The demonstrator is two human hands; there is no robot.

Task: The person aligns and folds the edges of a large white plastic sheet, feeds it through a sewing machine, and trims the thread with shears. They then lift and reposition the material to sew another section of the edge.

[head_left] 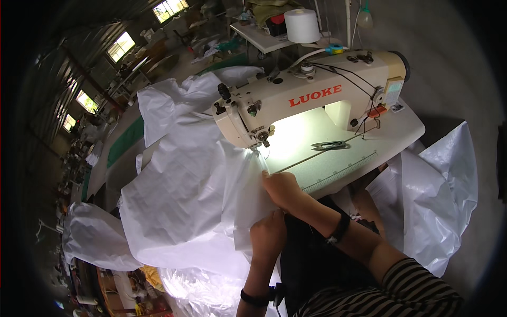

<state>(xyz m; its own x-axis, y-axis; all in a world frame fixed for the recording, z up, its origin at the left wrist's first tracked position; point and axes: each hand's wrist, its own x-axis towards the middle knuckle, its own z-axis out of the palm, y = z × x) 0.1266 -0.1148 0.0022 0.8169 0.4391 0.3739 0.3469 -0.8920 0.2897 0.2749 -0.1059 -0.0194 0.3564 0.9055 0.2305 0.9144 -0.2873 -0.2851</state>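
Observation:
A large white plastic-like sheet [179, 174] spreads under the needle area of a cream sewing machine [317, 95] and hangs over the front of its table. Close in front of the needle, my right hand [285, 189] is closed on the sheet's edge, fingers pinched. My left hand [268, 235] grips the same edge lower down, nearer my body, curled like a fist. Its fingertips are partly hidden. A strip of the edge runs from my right hand up to the presser foot [255, 151]. Small thread snips [328, 145] lie on the lit machine bed, touched by neither hand.
A white thread cone [302, 26] stands behind the machine. More white sheeting [438, 195] hangs at the right, and another bunch [97, 238] at the left. A ruler scale [338, 173] runs along the bed's front edge. Cluttered benches fill the far left.

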